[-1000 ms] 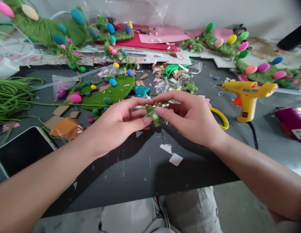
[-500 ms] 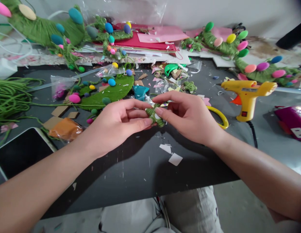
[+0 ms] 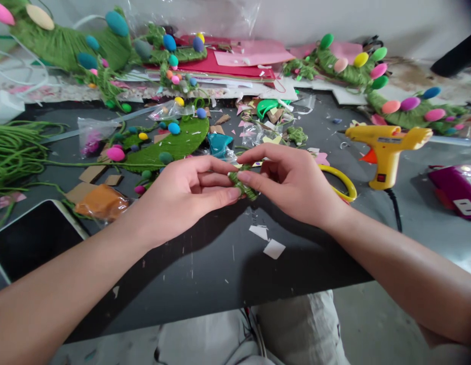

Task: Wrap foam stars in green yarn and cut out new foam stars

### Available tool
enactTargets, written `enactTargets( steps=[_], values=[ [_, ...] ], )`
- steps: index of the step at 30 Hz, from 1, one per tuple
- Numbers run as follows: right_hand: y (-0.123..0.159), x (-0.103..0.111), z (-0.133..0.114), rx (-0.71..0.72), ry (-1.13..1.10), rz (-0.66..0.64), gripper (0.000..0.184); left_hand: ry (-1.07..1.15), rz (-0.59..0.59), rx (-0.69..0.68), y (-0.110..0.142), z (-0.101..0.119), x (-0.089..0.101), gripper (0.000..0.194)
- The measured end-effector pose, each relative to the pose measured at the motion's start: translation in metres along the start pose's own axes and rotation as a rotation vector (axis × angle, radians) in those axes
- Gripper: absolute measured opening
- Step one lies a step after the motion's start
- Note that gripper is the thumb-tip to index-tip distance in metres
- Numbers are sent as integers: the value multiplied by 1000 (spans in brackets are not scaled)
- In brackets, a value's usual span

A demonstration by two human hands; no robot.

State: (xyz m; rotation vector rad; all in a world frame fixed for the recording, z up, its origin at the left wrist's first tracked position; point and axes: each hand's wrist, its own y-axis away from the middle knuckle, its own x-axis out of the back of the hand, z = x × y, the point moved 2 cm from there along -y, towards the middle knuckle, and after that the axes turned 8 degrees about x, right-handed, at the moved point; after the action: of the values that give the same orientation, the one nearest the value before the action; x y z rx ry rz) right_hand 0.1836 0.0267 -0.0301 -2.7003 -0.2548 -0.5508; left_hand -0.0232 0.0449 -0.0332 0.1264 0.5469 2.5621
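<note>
Between my two hands, a small green yarn-wrapped piece (image 3: 250,191) with bits of white showing is held just above the dark table. My left hand (image 3: 197,190) pinches its left side between thumb and fingers. From the right, my right hand (image 3: 286,180) grips it too, its thumb lying across the top. Fingers hide much of the piece, so its full shape is unclear. Just behind the hands lie a teal packet (image 3: 219,144) and a small green yarn star (image 3: 297,135).
A yellow glue gun (image 3: 387,144) and yellow scissors handle (image 3: 349,185) lie right. On the left are a phone (image 3: 38,241), an orange packet (image 3: 102,202), green yarn (image 3: 18,157) and a green leaf-shaped piece (image 3: 186,137). Paper scraps (image 3: 274,249) lie in front.
My right thumb has shifted slightly left across the green yarn piece, covering more of its white part. Both hands keep their hold in nearly the same place.
</note>
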Motion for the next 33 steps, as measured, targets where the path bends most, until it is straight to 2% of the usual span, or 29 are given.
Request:
enactTargets(
  steps=[5,10,15,20,24,29,31,33],
  values=[
    [-3,4,-2,-27,-111,-31,33,12,27,13,0,-2,2,35],
    [-4,8,-5,-65,-30,-2,37,49,73,-8,-1,-3,4,33],
    [-3,6,-5,-38,24,6,26,92,57,19,0,-3,1,38],
    [-3,4,-6,-43,38,16,20,12,69,-34,0,0,0,43],
    [-2,1,-4,-62,-32,26,25,-68,112,-62,1,2,-1,36],
    [-1,-2,-1,-91,-104,0,29,76,27,15,1,0,-1,34],
    [-1,-1,-1,-65,-115,-16,27,156,-39,54,1,0,-1,31],
    [-1,1,-1,-26,-92,-34,24,193,-55,54,1,2,-1,29]
  ],
)
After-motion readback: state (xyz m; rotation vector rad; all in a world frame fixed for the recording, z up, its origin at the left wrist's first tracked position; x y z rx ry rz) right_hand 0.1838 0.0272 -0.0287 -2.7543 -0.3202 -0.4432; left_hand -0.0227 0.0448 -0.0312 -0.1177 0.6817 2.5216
